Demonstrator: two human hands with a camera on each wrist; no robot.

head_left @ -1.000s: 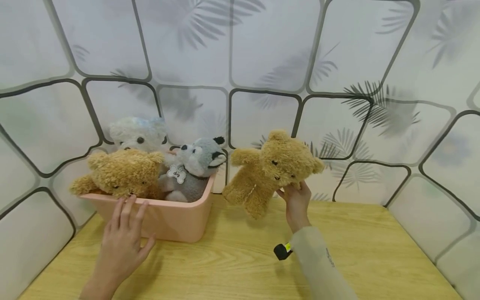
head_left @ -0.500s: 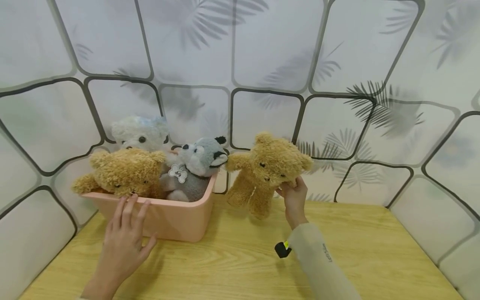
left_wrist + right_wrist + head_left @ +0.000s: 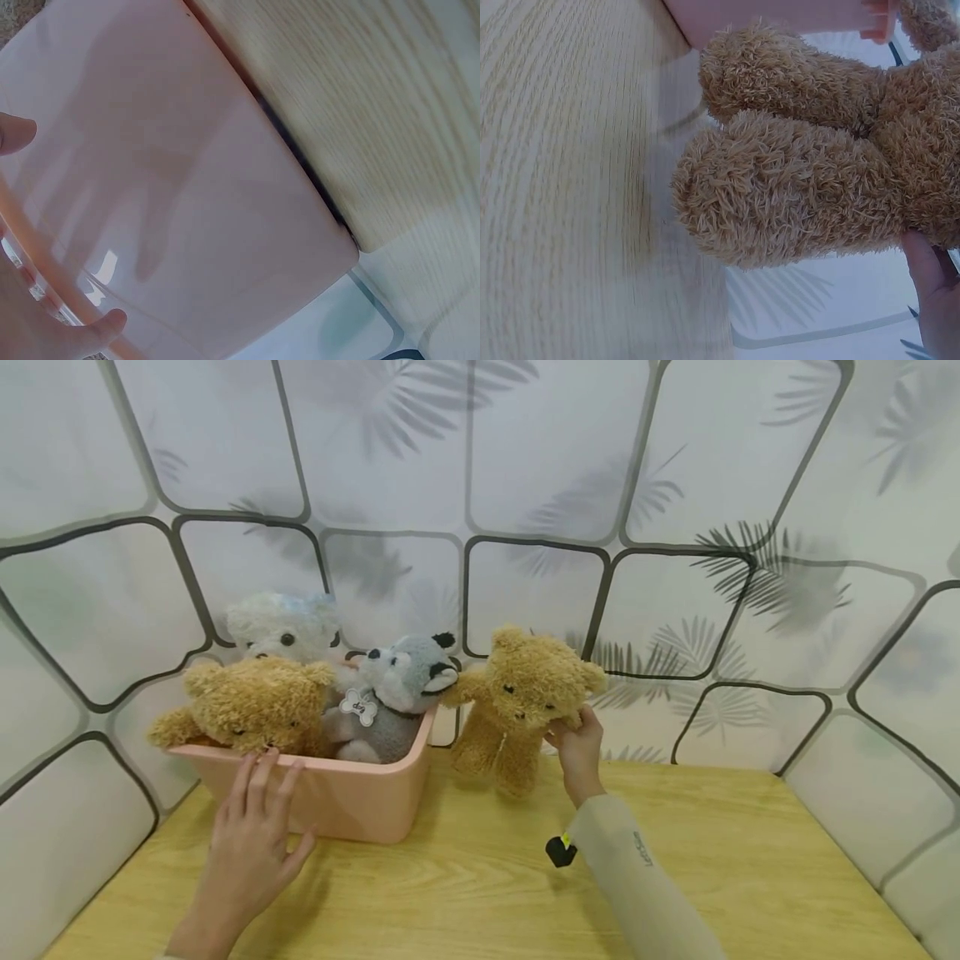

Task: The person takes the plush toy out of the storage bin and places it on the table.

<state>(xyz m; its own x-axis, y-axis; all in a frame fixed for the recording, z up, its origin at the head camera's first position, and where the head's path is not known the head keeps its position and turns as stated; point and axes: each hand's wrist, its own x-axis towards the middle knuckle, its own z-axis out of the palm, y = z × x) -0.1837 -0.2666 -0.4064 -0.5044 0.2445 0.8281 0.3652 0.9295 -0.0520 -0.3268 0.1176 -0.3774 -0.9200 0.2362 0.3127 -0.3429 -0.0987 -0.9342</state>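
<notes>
Three plush toys sit in the pink bin [image 3: 352,797]: a brown bear [image 3: 258,702] at its front left, a white plush [image 3: 281,627] behind that bear, and a grey dog [image 3: 401,681] at its right end. Your left hand [image 3: 251,852] rests at the bin's front rim, fingers fairly straight and slightly spread. Just right of the bin, your right hand [image 3: 581,756] grips a second brown bear [image 3: 517,702] by its side, legs down; you cannot tell whether its feet touch the surface [image 3: 450,885].
</notes>
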